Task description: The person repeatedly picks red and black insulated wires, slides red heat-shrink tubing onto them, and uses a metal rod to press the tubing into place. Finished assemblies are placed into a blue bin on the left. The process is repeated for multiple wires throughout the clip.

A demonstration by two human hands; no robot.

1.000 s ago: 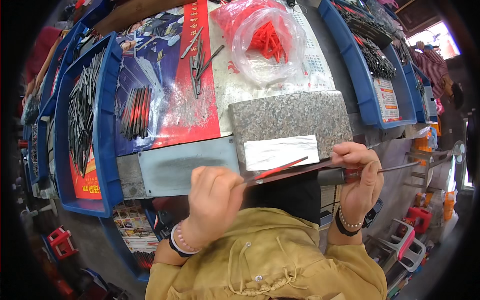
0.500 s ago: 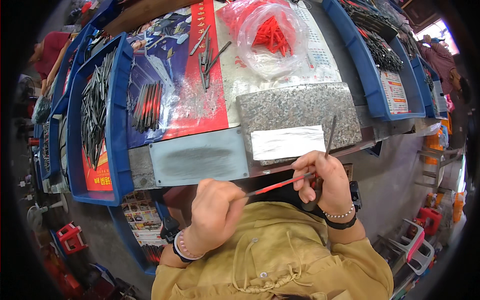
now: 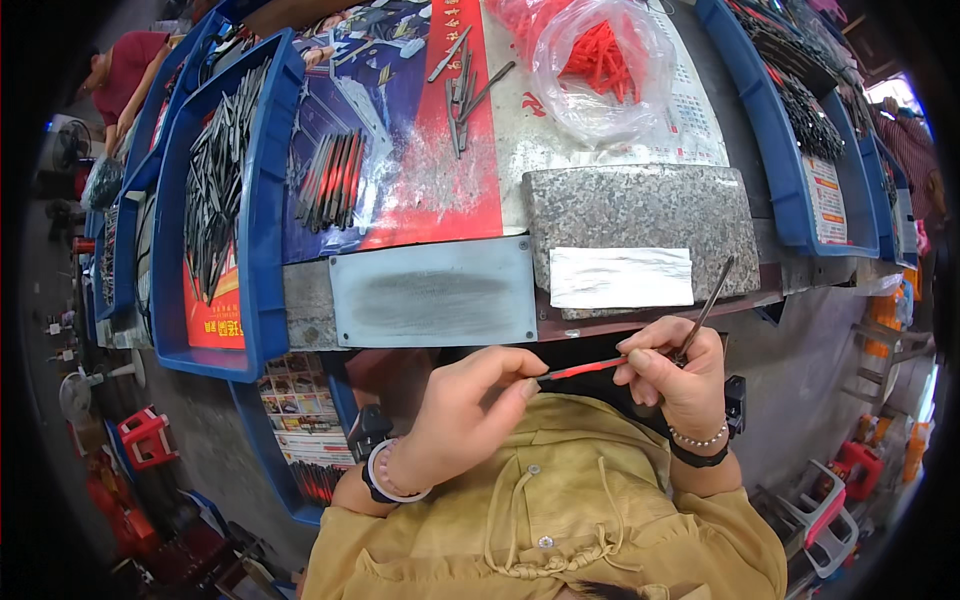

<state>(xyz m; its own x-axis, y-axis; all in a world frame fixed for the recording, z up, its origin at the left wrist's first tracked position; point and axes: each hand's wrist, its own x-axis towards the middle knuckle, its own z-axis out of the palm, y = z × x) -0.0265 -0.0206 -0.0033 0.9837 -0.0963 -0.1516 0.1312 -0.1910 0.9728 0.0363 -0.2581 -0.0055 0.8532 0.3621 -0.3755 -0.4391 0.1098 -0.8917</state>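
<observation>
Between my two hands, just past the table's front edge, lies a thin black-and-red stick point(image 3: 585, 369). My left hand point(image 3: 465, 400) pinches its dark end between thumb and forefinger. Around the red end, the thumb and fingers of my right hand point(image 3: 678, 375) are closed. That same hand also keeps a slim dark metal rod point(image 3: 710, 300) in its grip, pointing up and away; its lower end is hidden by the fingers. Nearest to the hands on the table are a smudged grey plate point(image 3: 432, 255) and a white pad point(image 3: 620, 277) with dark streaks.
A speckled stone slab point(image 3: 640, 200) lies behind the pad. Several black-and-red sticks point(image 3: 332, 180) sit left. A plastic bag point(image 3: 655, 80) holds red pieces. Blue bins, left point(image 3: 268, 200) and right point(image 3: 775, 140), hold dark sticks. Another person point(image 3: 130, 75) is far left.
The view has shifted, so the table appears farther right. My left hand has gone from a closed fist to a fingertip pinch, and less of the stick shows between my hands.
</observation>
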